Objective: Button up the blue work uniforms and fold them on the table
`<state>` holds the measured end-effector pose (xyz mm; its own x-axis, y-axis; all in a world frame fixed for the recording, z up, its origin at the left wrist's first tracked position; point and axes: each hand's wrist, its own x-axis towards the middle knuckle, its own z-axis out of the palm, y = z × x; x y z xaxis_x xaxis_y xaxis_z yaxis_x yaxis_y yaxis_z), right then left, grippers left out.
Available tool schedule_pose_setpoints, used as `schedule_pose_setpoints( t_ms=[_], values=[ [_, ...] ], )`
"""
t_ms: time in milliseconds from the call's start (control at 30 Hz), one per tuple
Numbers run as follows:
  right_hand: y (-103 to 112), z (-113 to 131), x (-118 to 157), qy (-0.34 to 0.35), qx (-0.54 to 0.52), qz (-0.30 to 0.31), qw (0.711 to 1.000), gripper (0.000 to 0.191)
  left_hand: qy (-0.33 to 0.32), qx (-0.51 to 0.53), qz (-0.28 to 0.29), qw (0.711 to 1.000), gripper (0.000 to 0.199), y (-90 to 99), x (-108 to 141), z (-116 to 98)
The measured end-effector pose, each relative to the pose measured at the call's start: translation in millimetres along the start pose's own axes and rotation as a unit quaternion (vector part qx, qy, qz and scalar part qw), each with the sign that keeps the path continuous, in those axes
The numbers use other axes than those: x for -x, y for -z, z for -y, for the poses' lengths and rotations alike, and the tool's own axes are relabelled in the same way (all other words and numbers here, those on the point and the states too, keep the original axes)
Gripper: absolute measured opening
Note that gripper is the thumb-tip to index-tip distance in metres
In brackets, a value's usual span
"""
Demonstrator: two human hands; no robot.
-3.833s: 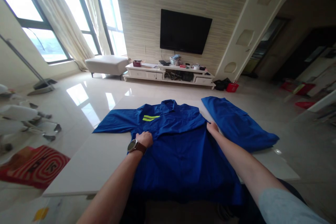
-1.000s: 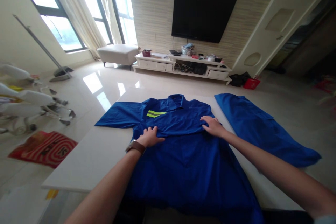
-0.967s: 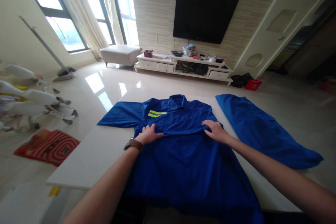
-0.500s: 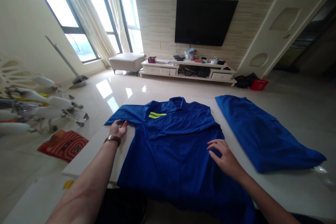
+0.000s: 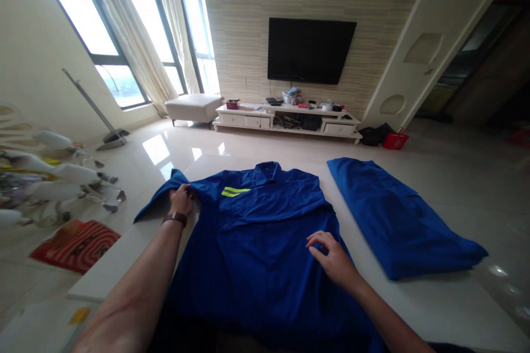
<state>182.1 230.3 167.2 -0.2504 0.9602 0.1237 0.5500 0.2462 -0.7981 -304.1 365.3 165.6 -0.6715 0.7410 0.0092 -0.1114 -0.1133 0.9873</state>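
Observation:
A blue work jacket with a yellow-green reflective strip lies spread on the white table, collar at the far side, its lower part hanging toward me. My left hand, with a brown band at the wrist, is closed on the sleeve at the left and lifts part of it; the sleeve's end droops beyond the hand. Over the jacket's right side hovers my right hand, fingers curved and apart, holding nothing. To the right lies a folded blue garment.
A red patterned bag lies on the floor at the left, near white-padded metal equipment. Farther off stand a white stool, a low TV cabinet and a wall-mounted television. A dustpan leans near the window.
My left hand has closed on the sleeve and raised it, so its end now folds and droops. My right hand still hovers over the jacket. The view has shifted slightly.

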Motion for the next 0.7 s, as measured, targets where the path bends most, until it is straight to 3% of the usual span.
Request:
schedule_pose_setpoints(
  t_ms=[67, 100, 167, 233, 267, 300, 367, 433, 533, 700],
  values=[
    [-1.2, -0.1, -1.0, 0.0, -0.006, 0.004, 1.0, 0.01, -0.087, -0.147, 0.063, 0.983, 0.015, -21.9, 21.0, -4.5],
    [-1.7, -0.9, -1.8, 0.0, -0.006, 0.005, 1.0, 0.01, -0.145, -0.268, 0.128, 0.944, 0.019, -32.1, 35.8, -4.6],
    [-1.6, -4.3, -4.4, -0.004, -0.003, -0.002, 1.0, 0.011, -0.227, -0.453, 0.288, 0.813, 0.026, -48.5, 70.7, -0.2],
    [0.7, -9.2, -8.0, -0.01, 0.012, -0.026, 1.0, 0.014, -0.282, -0.521, 0.449, 0.668, 0.042, -57.4, 104.7, 8.6],
    [2.8, -11.8, -10.0, -0.006, 0.029, -0.042, 0.999, 0.017, -0.285, -0.537, 0.5, 0.616, 0.053, -59.1, 118.4, 13.4],
    [5.3, -14.4, -11.9, 0.004, 0.054, -0.058, 0.997, 0.02, -0.281, -0.548, 0.531, 0.583, 0.064, -59.1, 128.9, 17.7],
    [10.4, -19.4, -14.8, 0.034, 0.115, -0.078, 0.99, 0.028, -0.265, -0.553, 0.555, 0.563, 0.078, -55.9, 139.2, 23.3],
    [13.8, -24.2, -16.1, 0.05, 0.16, -0.074, 0.983, 0.038, -0.254, -0.542, 0.555, 0.578, 0.078, -50.7, 137.8, 24.1],
    [13.5, -32.2, -16.3, 0.04, 0.186, -0.042, 0.981, 0.047, -0.241, -0.531, 0.544, 0.604, 0.063, -42.9, 125.8, 19.0],
    [3.8, -49.1, -21.6, 0.005, 0.194, -0.013, 0.981, 0.048, -0.25, -0.549, 0.503, 0.619, 0.04, -33.1, 111.6, 9.6]
  ],
)
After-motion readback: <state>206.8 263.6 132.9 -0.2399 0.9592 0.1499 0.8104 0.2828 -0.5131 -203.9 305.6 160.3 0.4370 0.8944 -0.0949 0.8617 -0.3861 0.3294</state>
